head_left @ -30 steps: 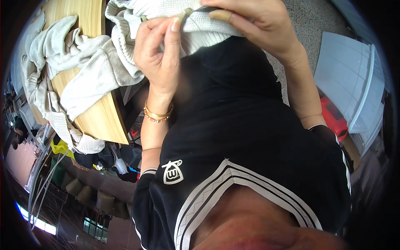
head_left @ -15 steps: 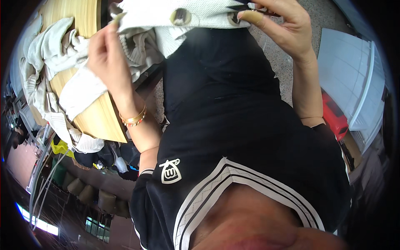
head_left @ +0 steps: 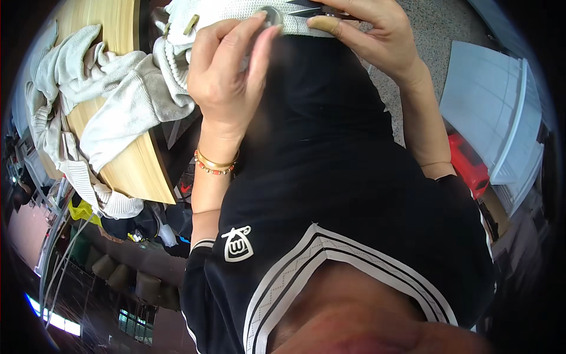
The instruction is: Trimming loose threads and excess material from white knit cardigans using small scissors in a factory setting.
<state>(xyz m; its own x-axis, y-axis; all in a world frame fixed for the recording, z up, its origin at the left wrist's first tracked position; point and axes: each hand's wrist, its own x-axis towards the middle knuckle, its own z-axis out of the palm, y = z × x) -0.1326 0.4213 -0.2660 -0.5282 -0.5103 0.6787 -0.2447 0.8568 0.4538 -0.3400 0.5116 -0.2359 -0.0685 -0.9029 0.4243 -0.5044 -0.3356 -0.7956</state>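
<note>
A white knitted garment (head_left: 221,10) is stretched across my lap at the top of the view. My left hand (head_left: 221,76) pinches a large round button (head_left: 272,17) on it between thumb and fingertips. Another button (head_left: 190,24) sits farther left on the knit, seen nearly edge-on. My right hand (head_left: 380,35) has a tan cover on its thumb and grips small dark thread snips (head_left: 305,12). Their pointed blades face left over the knit, apart from each other and close to the pinched button. The garment's far side is cut off by the frame.
On my left, a wooden table (head_left: 144,171) carries a heap of pale knitwear (head_left: 127,88), partly hanging over its edge. A red box-like object (head_left: 469,162) and a pale panel (head_left: 483,100) stand on my right. Below the table lies a yellow bag (head_left: 82,211).
My left hand has moved right, from the garment's left edge to the button, and now pinches it. My right hand and the snips have shifted slightly left.
</note>
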